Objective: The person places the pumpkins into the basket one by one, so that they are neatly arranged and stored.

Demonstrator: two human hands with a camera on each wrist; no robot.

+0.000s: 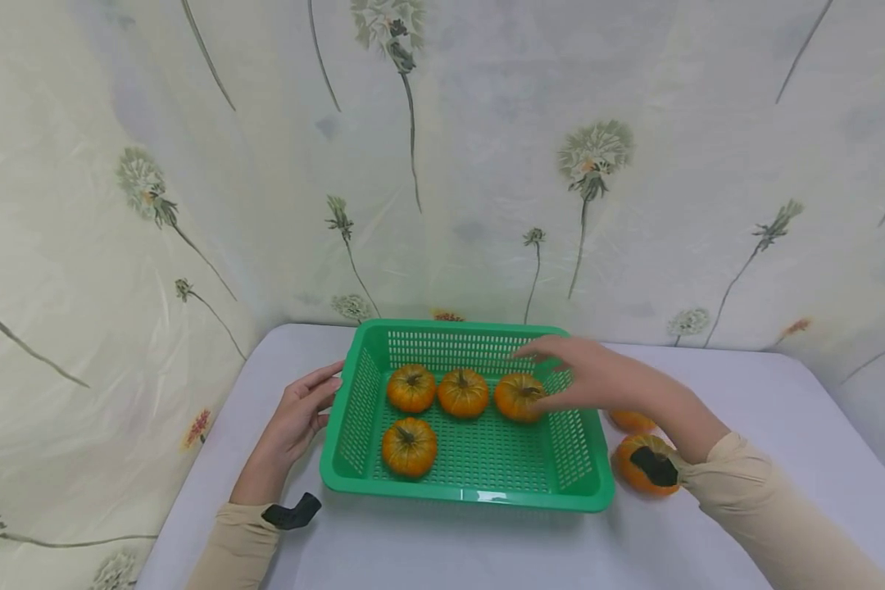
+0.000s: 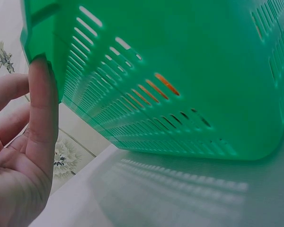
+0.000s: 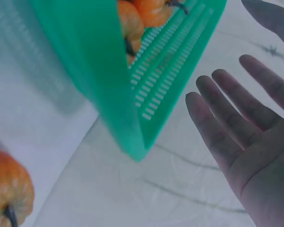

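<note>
A green plastic basket [image 1: 463, 496] holds several small orange pumpkins [image 1: 463, 393]. My left hand [image 1: 304, 414] is at the basket's left side, its extended fingers touching the rim; in the left wrist view, one straight finger [image 2: 41, 101] meets the rim from below. Over the basket's right end, my right hand [image 1: 586, 375] has its fingers and thumb spread, close to the rightmost pumpkin [image 1: 519, 398]. The right wrist view shows that right hand [image 3: 255, 142] with nothing in its palm.
Two more pumpkins lie on the white-covered table [image 1: 737, 459] right of the basket; the nearer pumpkin [image 1: 645, 479] is partly hidden by the right sleeve's black strap. A flower-printed curtain [image 1: 472, 164] stands behind the table.
</note>
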